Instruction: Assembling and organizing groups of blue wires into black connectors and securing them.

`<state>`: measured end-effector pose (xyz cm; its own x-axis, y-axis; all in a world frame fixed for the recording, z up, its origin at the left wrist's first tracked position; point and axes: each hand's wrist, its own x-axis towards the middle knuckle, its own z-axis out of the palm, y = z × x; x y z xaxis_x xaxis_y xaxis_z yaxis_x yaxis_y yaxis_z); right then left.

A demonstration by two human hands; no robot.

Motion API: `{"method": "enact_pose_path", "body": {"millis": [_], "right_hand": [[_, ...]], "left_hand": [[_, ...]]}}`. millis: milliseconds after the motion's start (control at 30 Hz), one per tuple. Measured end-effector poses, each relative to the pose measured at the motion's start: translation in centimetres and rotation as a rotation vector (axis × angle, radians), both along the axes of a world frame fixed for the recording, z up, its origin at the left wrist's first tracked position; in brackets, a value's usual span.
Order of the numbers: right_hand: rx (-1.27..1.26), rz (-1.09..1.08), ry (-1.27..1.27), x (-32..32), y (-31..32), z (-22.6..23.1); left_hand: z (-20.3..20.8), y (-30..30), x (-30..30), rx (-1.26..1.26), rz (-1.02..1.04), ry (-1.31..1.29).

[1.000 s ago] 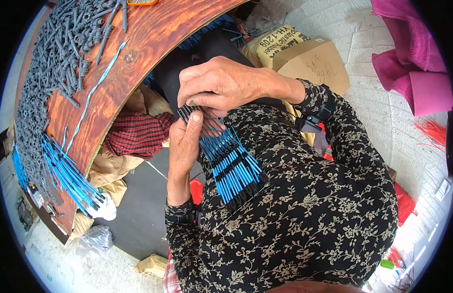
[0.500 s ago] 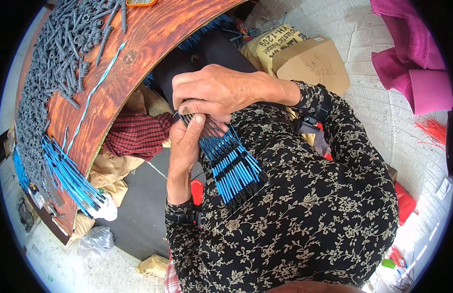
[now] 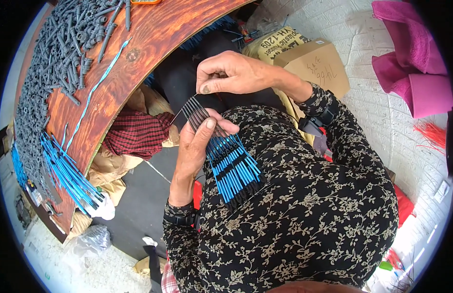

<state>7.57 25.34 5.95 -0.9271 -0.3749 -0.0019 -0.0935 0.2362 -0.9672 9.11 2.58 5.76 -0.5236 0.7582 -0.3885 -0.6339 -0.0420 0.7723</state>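
Observation:
My left hand [image 3: 194, 141] is closed around a flat, fanned row of thin blue and black rods [image 3: 236, 171], its thumb lying across their dark upper part. The rods slant down to the right over my patterned top. Just above their narrow black ends, my right hand [image 3: 231, 73] pinches thumb against forefinger. A thin cord [image 3: 178, 115] runs from those fingertips down past the left side of the rods. The palm side of my left fingers is partly hidden behind the row.
A wooden table [image 3: 133, 73] curves across the upper left, bearing a heap of grey plastic fittings [image 3: 70, 44] and more blue rods [image 3: 70, 171]. Red checked cloth [image 3: 138, 134] hangs beneath its edge. A cardboard box [image 3: 316, 68] and yellow sack [image 3: 270, 46] stand beyond my right hand.
My right hand has lifted up and right, off the rods and my left hand, uncovering the black rod ends. A dark narrow shape with a white tip has appeared at lower left.

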Motion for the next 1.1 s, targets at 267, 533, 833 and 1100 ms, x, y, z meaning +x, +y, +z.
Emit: {"method": "enact_pose_path", "body": {"millis": [267,533,833,1100], "right_hand": [[-0.043,-0.145,0.068,0.4,-1.6,-0.6],[-0.233,-0.094,-0.168,1.0,-2.4,-2.9],[-1.021,0.457,-0.659,-0.4,-5.1,-3.4],[-1.297,0.231,-0.852,-1.8,-7.3,-2.1]], "left_hand": [[-0.6,0.5,0.2,0.12,-0.002,0.079],[-0.4,0.2,0.6,0.11,-0.021,0.1],[-1.2,0.3,0.4,0.097,-0.062,0.107],[-0.6,0.0,0.3,0.126,-0.087,0.13]]}}
